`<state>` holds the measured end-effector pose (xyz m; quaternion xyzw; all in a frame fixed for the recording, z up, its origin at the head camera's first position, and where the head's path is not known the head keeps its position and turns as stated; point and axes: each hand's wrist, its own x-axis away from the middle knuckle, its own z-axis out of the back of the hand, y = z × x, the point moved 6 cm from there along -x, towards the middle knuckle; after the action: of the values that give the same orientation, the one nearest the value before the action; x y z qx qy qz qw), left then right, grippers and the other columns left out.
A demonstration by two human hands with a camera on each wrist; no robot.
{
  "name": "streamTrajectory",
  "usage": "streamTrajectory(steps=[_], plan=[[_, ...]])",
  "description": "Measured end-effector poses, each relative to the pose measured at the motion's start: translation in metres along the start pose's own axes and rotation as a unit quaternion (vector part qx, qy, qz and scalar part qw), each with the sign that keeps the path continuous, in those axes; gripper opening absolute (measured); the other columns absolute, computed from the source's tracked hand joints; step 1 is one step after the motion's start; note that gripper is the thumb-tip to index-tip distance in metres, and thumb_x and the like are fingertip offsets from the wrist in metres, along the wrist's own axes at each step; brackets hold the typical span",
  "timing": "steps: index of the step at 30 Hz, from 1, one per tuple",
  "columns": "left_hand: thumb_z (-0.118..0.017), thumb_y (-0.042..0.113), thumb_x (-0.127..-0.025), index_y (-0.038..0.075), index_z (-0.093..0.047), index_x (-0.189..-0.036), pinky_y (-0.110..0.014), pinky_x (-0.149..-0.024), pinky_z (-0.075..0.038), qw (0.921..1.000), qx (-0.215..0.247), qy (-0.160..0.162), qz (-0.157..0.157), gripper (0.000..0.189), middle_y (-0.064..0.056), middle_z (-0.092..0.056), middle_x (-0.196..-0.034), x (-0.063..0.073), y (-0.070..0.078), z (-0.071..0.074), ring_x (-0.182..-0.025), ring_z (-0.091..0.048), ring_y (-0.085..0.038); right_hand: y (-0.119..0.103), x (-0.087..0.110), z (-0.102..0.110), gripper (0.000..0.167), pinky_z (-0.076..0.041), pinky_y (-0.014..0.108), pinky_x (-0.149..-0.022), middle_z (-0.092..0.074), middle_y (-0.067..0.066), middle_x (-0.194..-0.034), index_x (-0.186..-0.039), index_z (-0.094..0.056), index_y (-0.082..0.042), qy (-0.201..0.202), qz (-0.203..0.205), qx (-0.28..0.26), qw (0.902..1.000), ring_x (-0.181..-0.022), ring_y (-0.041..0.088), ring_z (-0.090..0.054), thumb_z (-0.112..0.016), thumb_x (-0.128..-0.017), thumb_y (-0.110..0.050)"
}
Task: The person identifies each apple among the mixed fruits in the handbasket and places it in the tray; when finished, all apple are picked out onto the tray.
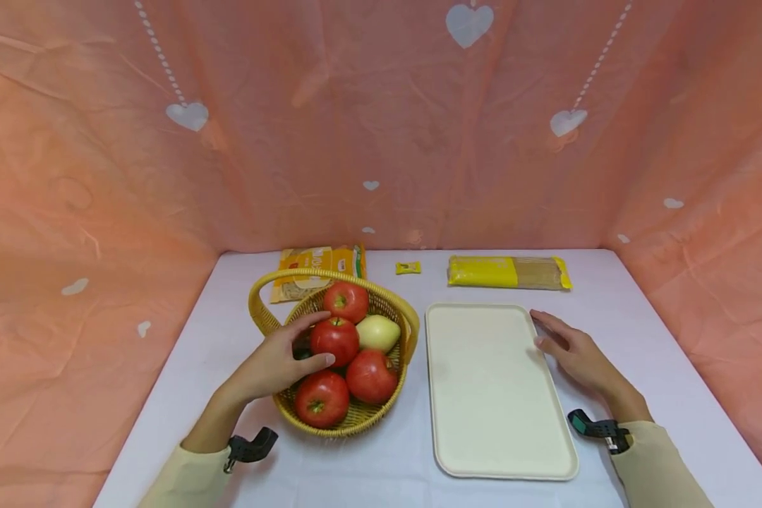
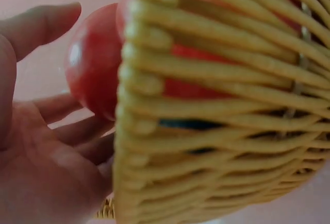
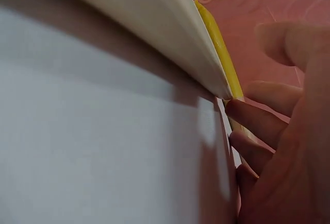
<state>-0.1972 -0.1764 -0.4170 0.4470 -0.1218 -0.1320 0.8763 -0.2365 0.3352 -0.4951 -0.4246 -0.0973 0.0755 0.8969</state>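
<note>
A yellow wicker basket (image 1: 355,425) with a tall handle holds several red apples and a pale yellow-green fruit (image 1: 378,334). My left hand (image 1: 278,361) reaches over the basket's left rim, its thumb and fingers spread around the middle red apple (image 1: 335,340). In the left wrist view a gap shows between the thumb and the nearest apple (image 2: 95,62). Something dark (image 2: 191,124) shows through the weave, mostly hidden. Beside the right edge of a cream rectangular tray (image 1: 498,395) lies my right hand (image 1: 574,353), fingers extended near the rim and holding nothing.
Behind the basket lies an orange food packet (image 1: 317,261), partly covered by the handle. A small yellow wrapped sweet (image 1: 408,268) and a long yellow pack of noodles (image 1: 508,272) lie along the back of the white table. Pink curtains (image 1: 381,127) enclose the table.
</note>
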Motion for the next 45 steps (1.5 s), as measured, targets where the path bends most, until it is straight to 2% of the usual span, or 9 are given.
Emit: streamTrajectory(steps=[6,11,16,20,23,29,34,40,45], plan=[[-0.079,0.046,-0.099,0.015,-0.055,-0.160,-0.064,-0.114,-0.053,0.9964,-0.065,0.036,0.040,0.073,-0.018,-0.068,-0.144,-0.006,0.000,-0.001,-0.132,-0.066,-0.036,0.004,-0.001,-0.004,0.070,-0.021,0.080,-0.125,-0.023,0.029,-0.178,-0.170,-0.040,-0.012,0.002,-0.004,0.030,0.9995,-0.164,0.056,-0.018,-0.066,-0.110,-0.035],[-0.083,0.044,-0.096,0.015,-0.056,-0.159,-0.061,-0.109,-0.057,0.9958,-0.071,0.045,0.035,0.075,-0.018,-0.071,-0.139,-0.006,0.001,-0.001,-0.126,-0.069,-0.034,0.004,-0.002,-0.004,0.069,-0.023,0.081,-0.125,-0.025,0.030,-0.177,-0.171,-0.037,-0.011,0.008,0.012,0.058,0.9982,-0.163,0.057,-0.021,-0.065,-0.111,-0.030],[-0.089,0.040,-0.091,0.018,-0.059,-0.156,-0.057,-0.103,-0.062,0.9976,-0.045,0.053,0.002,0.075,-0.016,-0.073,-0.135,-0.002,0.004,0.003,-0.119,-0.072,-0.029,0.002,-0.003,-0.003,0.068,-0.023,0.081,-0.124,-0.026,0.030,-0.177,-0.171,-0.037,-0.011,0.006,0.014,0.062,0.9980,-0.162,0.058,-0.022,-0.064,-0.111,-0.026],[-0.091,0.033,-0.090,0.019,-0.062,-0.154,-0.052,-0.102,-0.064,0.9980,0.017,0.054,-0.026,0.072,-0.014,-0.074,-0.135,0.003,0.005,0.007,-0.115,-0.075,-0.026,0.001,-0.003,-0.004,0.068,-0.023,0.082,-0.123,-0.026,0.029,-0.177,-0.171,-0.037,-0.013,0.001,0.010,0.074,0.9972,-0.163,0.057,-0.022,-0.065,-0.111,-0.029],[-0.091,0.025,-0.091,0.021,-0.061,-0.155,-0.045,-0.104,-0.063,0.9950,0.069,0.046,-0.055,0.071,-0.013,-0.071,-0.142,0.007,0.010,0.010,-0.118,-0.076,-0.025,0.003,-0.002,-0.003,0.069,-0.023,0.084,-0.122,-0.027,0.030,-0.177,-0.171,-0.038,-0.013,0.005,0.007,0.086,0.9963,-0.162,0.058,-0.021,-0.065,-0.110,-0.030],[-0.087,0.011,-0.093,0.018,-0.058,-0.157,-0.027,-0.109,-0.057,0.9810,0.152,0.011,-0.120,0.071,-0.011,-0.060,-0.156,0.012,0.028,0.011,-0.130,-0.070,-0.021,0.006,-0.002,0.000,0.070,-0.023,0.086,-0.120,-0.025,0.030,-0.177,-0.171,-0.038,-0.015,0.008,0.008,0.092,0.9957,-0.162,0.058,-0.020,-0.066,-0.109,-0.033],[-0.082,-0.001,-0.090,0.008,-0.054,-0.158,-0.030,-0.108,-0.059,0.9633,0.200,-0.026,-0.178,0.074,-0.017,-0.058,-0.154,0.018,0.048,0.006,-0.127,-0.071,-0.022,0.007,-0.003,0.000,0.071,-0.022,0.086,-0.120,-0.023,0.029,-0.178,-0.172,-0.036,-0.016,-0.001,0.002,0.092,0.9957,-0.163,0.058,-0.018,-0.066,-0.110,-0.034],[-0.083,-0.004,-0.087,0.008,-0.054,-0.158,-0.035,-0.111,-0.059,0.9493,0.214,-0.051,-0.224,0.077,-0.015,-0.060,-0.152,0.023,0.077,-0.007,-0.130,-0.070,-0.026,0.007,-0.004,-0.001,0.071,-0.022,0.085,-0.121,-0.023,0.029,-0.178,-0.172,-0.037,-0.015,-0.002,0.004,0.087,0.9962,-0.163,0.057,-0.017,-0.066,-0.109,-0.033],[-0.087,0.002,-0.087,0.012,-0.055,-0.158,-0.037,-0.112,-0.058,0.9480,0.194,-0.066,-0.244,0.079,-0.010,-0.061,-0.154,0.022,0.096,-0.026,-0.134,-0.067,-0.026,0.007,-0.003,-0.001,0.071,-0.022,0.086,-0.121,-0.023,0.029,-0.178,-0.172,-0.037,-0.015,0.000,0.004,0.087,0.9962,-0.163,0.057,-0.018,-0.066,-0.109,-0.033]])
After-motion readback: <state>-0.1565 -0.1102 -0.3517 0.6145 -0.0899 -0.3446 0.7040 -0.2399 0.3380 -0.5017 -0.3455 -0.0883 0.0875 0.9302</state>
